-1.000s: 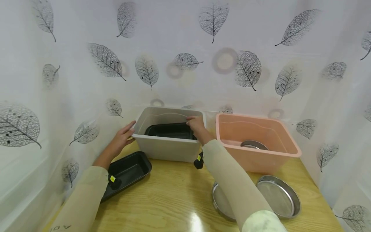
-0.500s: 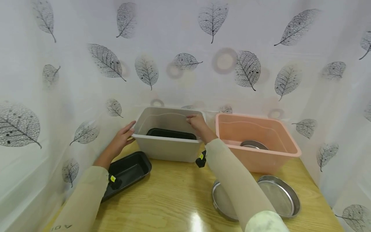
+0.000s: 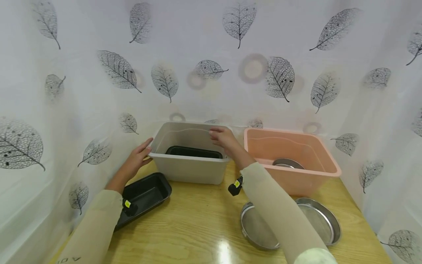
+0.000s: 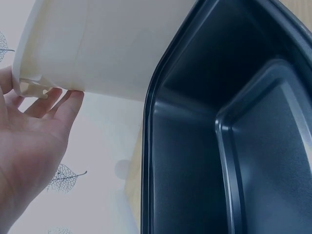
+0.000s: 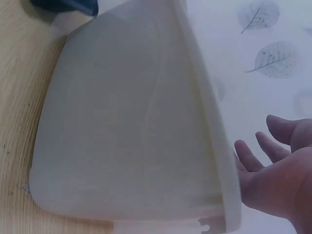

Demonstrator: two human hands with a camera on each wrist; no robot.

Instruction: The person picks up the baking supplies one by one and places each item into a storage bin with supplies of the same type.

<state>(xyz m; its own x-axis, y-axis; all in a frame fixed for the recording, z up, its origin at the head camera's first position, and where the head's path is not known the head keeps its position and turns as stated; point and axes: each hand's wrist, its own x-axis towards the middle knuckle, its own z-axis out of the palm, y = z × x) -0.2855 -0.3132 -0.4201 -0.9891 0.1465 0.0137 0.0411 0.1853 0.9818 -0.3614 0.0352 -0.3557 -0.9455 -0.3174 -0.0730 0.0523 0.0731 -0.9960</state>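
Note:
A black loaf pan (image 3: 194, 151) lies inside the grey plastic bin (image 3: 186, 168), its lower part hidden by the bin's front wall. My left hand (image 3: 134, 161) holds the bin's left rim corner, fingers on both sides of the lip in the left wrist view. Above the bin's right rim hovers my right hand (image 3: 227, 141), its fingers loosely spread with nothing in them. In the right wrist view, those fingers (image 5: 248, 156) show beside the rim. Another black loaf pan (image 3: 148, 194) rests on the table below my left forearm.
A pink bin (image 3: 293, 179) stands to the right with a round metal pan (image 3: 287, 164) inside. Two more round metal pans lie in front, one pan (image 3: 258, 227) partly under my right sleeve. Leaf-patterned curtain (image 3: 211, 99) encloses the wooden table (image 3: 184, 227).
The black loaf pan has sunk lower into the grey bin and my right hand has let it go. That hand has risen slightly and opened; the left stays at the rim.

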